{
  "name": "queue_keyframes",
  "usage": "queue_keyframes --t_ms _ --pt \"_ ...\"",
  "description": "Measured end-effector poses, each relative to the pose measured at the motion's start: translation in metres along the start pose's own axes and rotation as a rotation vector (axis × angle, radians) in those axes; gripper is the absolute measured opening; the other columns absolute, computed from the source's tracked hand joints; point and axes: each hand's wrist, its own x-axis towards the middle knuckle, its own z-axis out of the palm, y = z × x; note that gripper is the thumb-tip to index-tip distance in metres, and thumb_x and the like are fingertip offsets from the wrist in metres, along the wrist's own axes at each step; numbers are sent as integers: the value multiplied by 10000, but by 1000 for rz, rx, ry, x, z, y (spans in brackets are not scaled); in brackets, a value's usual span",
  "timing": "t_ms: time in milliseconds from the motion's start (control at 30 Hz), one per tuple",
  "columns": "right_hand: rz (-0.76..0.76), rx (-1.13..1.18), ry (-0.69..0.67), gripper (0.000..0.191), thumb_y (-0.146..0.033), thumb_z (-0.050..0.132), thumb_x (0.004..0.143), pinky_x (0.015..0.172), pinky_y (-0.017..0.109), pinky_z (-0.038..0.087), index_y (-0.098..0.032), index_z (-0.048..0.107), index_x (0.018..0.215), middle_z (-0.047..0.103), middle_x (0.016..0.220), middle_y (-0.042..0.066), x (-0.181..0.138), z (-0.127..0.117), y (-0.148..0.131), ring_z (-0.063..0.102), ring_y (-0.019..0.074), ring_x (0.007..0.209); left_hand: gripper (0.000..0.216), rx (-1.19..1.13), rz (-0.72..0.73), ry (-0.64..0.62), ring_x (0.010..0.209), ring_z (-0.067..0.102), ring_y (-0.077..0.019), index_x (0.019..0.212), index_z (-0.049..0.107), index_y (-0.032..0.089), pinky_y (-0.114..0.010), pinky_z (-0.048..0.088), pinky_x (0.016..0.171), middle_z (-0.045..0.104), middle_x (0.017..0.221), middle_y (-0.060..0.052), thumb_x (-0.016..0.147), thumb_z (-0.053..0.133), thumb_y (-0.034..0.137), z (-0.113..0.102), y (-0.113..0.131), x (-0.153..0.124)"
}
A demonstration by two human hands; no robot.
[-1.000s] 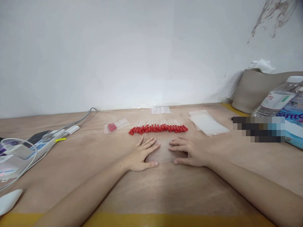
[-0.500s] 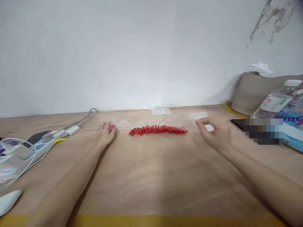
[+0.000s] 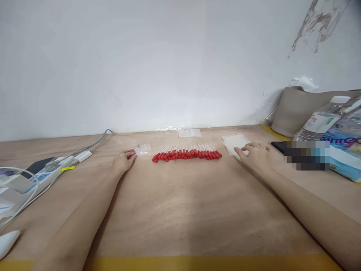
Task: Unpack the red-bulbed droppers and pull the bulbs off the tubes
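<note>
1. The row of red-tipped cotton swabs (image 3: 186,153) lies across the table (image 3: 180,210) in front of me, heads toward me and pale sticks toward the wall; I take all places from it.
2. My left hand (image 3: 123,162) is just left of the row, at the red end of a filled clear zip bag (image 3: 144,149). My fingers curl over that end; I can't tell whether they grip it or only rest there.
3. My right hand (image 3: 255,155) is right of the row, over the near part of the clear zip bags (image 3: 233,143). Thumb and fingers are bent and parted; I can't tell whether they have hold of an edge.
4. Another zip bag (image 3: 189,133) lies flat behind the row, near the wall.
5. The bags look thin and slick, so a pinch by feel could lift two together or fan the pile out.
6. The swabs lie loose and close together; a sleeve-less forearm or a dragged bag corner brushing the row's end could scatter them. Pressing hard on the filled bag might bend its sticks.
7. My left fingers hide part of the filled bag, so I can't count its swabs or see whether its seal is closed.
8. Well right of the row, a pixelated patch covers most of a dark flat object (image 3: 277,144). Far left, the power strip (image 3: 42,178) is cut off by the view's edge.
</note>
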Motion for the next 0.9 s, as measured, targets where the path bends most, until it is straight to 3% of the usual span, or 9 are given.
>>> queue_keyframes --t_ms 133,233,367,467,567,667,800,900 --pt "-75 70 112 357 -455 449 804 847 449 251 -189 670 715 646 882 75 -11 -11 -25 541 236 856 235 4 -15 72 899 580 -277 768 650 203 -349 427 771 656 943 -85 744 481 365 -1 5 -2" --pt "-224 168 101 273 -389 489 798 877 444 234 -195 659 710 641 878 62 -23 -13 -42 545 213 850 220 -11 -79 146 818 587 -261 762 607 182 -339 432 713 649 838 -96 769 451 337 -6 4 -5" --pt "-379 305 50 175 -310 512 801 876 439 256 -213 644 738 637 863 46 -34 -12 -58 549 196 839 219 -282 -231 455 768 589 -211 813 560 160 -299 448 673 627 806 -79 794 455 352 -17 13 -16" --pt "-463 475 -6 131 -290 522 800 826 388 336 -211 627 787 620 869 45 -37 -14 -65 546 185 839 206 -556 -98 587 797 588 -172 841 539 158 -272 461 706 615 843 -58 811 468 349 -22 50 -36" --pt "-467 713 -159 233 -311 501 814 783 336 412 -207 561 1014 579 987 65 -39 -19 -68 542 181 883 131 -748 243 420 850 584 -154 784 535 164 -276 455 777 613 864 -46 820 489 281 -21 105 -69" --pt "-353 919 -306 356 -355 433 848 756 338 453 -209 433 1173 528 1089 84 -45 -24 -75 549 171 845 53 -743 534 224 882 567 -155 781 558 163 -296 435 824 602 883 -52 802 526 198 -19 155 -105" --pt "-86 1052 -429 359 -388 503 802 640 310 487 -199 443 1102 519 1055 87 -59 -24 -94 544 137 706 83 -753 593 -1 847 552 -151 751 562 160 -287 439 780 577 858 -55 815 517 186 -20 188 -138" --pt "-79 1042 -453 278 -292 571 751 601 289 485 -192 504 1001 510 957 60 -66 -19 -103 525 118 667 115 -772 564 -167 852 545 -153 722 580 160 -288 439 777 555 884 -58 810 530 215 -23 193 -149"
